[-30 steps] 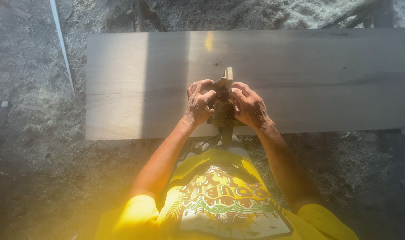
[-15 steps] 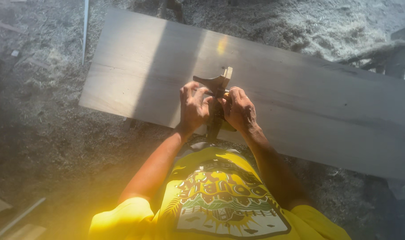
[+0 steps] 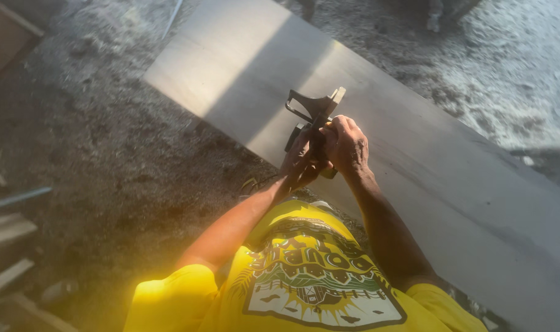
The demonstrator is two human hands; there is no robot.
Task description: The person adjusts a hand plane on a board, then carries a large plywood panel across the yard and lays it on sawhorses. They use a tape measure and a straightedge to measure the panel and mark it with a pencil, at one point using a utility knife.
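Both my hands grip a small dark hand tool [image 3: 317, 110] with a pale tip, held upright in front of my chest. My left hand [image 3: 299, 161] wraps its lower part from the left. My right hand [image 3: 346, 146] closes around it from the right. The tool hangs above a long pale flat board [image 3: 243, 67] lying on the ground, partly sunlit and partly in shadow. My yellow printed shirt fills the bottom of the view.
Dark gritty ground [image 3: 107, 160] spreads to the left of the board. Pale rubble or sand [image 3: 513, 67] lies at the upper right. Wood strips [image 3: 6, 246] and a thin rod [image 3: 15, 198] sit at the left edge.
The view has swung, so the board now runs diagonally. The tool has tilted and its dark angular head shows more clearly above my fingers. Both hands keep hold of it.
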